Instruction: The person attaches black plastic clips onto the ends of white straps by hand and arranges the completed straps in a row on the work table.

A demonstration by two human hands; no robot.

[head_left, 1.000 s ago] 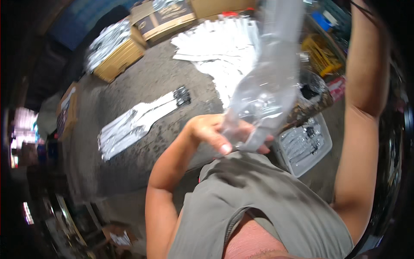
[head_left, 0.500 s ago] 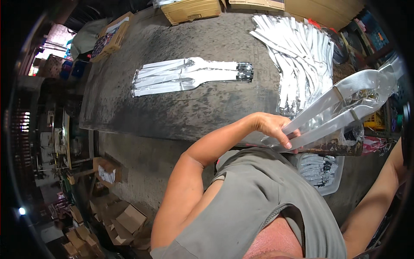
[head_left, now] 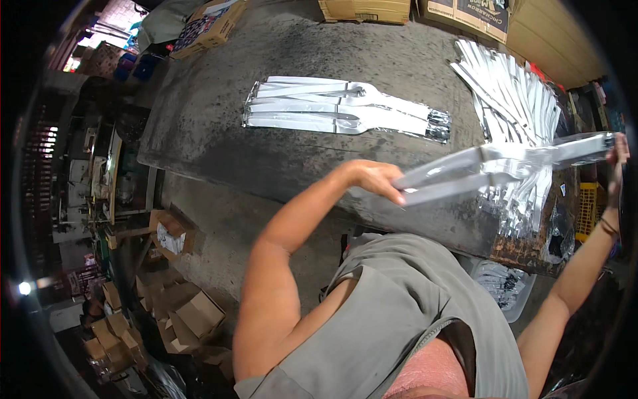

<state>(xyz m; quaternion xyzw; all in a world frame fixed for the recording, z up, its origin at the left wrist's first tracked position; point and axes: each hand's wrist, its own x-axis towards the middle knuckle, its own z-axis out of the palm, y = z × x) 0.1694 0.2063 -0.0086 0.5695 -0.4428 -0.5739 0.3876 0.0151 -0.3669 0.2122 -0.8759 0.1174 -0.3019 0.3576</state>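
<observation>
A long bundle of white straps in clear plastic [head_left: 492, 166] stretches between my hands above the table's near right part, blurred by motion. My left hand [head_left: 380, 181] is closed on its split left end. My right hand [head_left: 619, 154], at the far right edge of the view, grips its narrow, dark-tipped end. A similar bagged strap bundle [head_left: 332, 110] lies flat on the table to the left of these, its dark end pointing right. Behind the held bundle, a fanned pile of white straps [head_left: 515, 100] rests on the table, partly covered by it.
The dark, worn table [head_left: 206, 126] carries cardboard boxes [head_left: 365, 10] along its far side. Below its near right edge is a clear plastic tub [head_left: 508, 292] of dark-marked packets. A yellow crate [head_left: 586, 209] stands at right; opened cartons [head_left: 193, 319] lie on the floor at lower left.
My left hand has moved left and slightly up, drawing the held strap bundle leftward and more level. My right hand has come into sight gripping the far end. The view has shifted.
</observation>
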